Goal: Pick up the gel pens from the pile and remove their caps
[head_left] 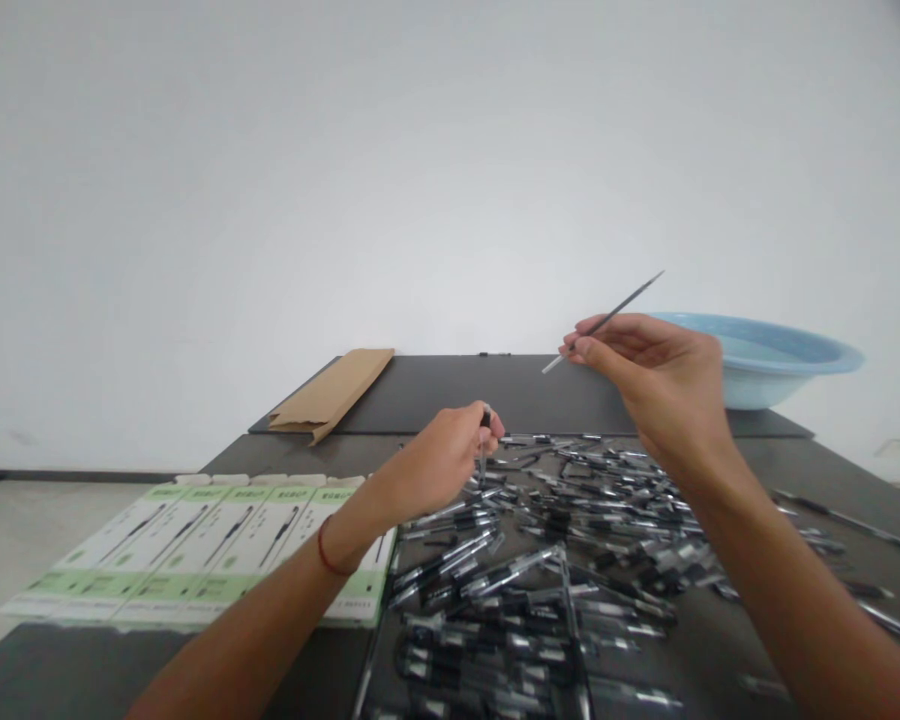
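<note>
A slim pen refill (pixel 630 298), dark along most of its length with a clear lower end, is pinched between the thumb and fingers of my right hand (pixel 671 375). It slants up to the right, held in the air above the table. Lower and to the left, my left hand (pixel 446 455) is closed around a clear pen barrel (pixel 483 470) with a black part at its top, held roughly upright. Beneath both hands lies a wide heap of pen parts (pixel 525 575), clear and black, many blurred.
Green-and-white pen boxes (pixel 217 540) lie in a row at the left. A brown paper bag (pixel 337 390) rests on the far left of the dark table (pixel 495 390). A light-blue basin (pixel 780 370) stands behind my right hand. A white wall rises behind.
</note>
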`<state>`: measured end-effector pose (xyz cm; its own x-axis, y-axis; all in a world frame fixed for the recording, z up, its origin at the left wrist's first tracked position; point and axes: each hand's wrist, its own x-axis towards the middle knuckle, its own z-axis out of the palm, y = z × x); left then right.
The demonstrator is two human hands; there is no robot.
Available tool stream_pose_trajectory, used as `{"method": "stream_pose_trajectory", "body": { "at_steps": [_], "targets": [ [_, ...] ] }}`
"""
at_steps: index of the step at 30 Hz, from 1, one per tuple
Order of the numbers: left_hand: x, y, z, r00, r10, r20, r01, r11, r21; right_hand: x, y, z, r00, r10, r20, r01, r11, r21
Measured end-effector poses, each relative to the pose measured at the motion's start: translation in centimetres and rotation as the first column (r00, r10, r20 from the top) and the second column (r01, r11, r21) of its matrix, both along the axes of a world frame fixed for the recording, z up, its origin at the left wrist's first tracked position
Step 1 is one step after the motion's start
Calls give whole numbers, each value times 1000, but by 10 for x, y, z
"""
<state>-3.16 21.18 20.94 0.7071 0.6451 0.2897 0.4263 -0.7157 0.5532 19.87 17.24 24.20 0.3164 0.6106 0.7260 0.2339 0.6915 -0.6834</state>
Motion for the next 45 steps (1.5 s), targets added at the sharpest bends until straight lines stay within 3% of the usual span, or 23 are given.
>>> {"method": "stream_pose_trajectory", "body": {
  "at_steps": [9,18,24,30,35,45],
  "targets": [
    [-2,-2,6,993,-100,60,109,981,-161,-3,-2,2,1000,20,-17,-20,1000,-14],
    [-1,-1,6,989,-101,112,124,966,-226,-1,-1,1,1000,30,1,-30,1000,-8],
    [3,1,-1,982,-22,187,80,948,-309,-1,0,1,999,35,-9,-35,999,-15],
    [5,2,-4,980,26,198,25,968,-250,-1,-1,0,999,45,-4,-45,999,-13],
    [7,-3,1,981,81,176,-64,993,-102,-1,-2,1,999,39,5,-38,999,-26],
    [10,-7,3,979,143,144,-148,989,27,-2,-1,0,998,54,-18,-54,998,-26]
  ]
}}
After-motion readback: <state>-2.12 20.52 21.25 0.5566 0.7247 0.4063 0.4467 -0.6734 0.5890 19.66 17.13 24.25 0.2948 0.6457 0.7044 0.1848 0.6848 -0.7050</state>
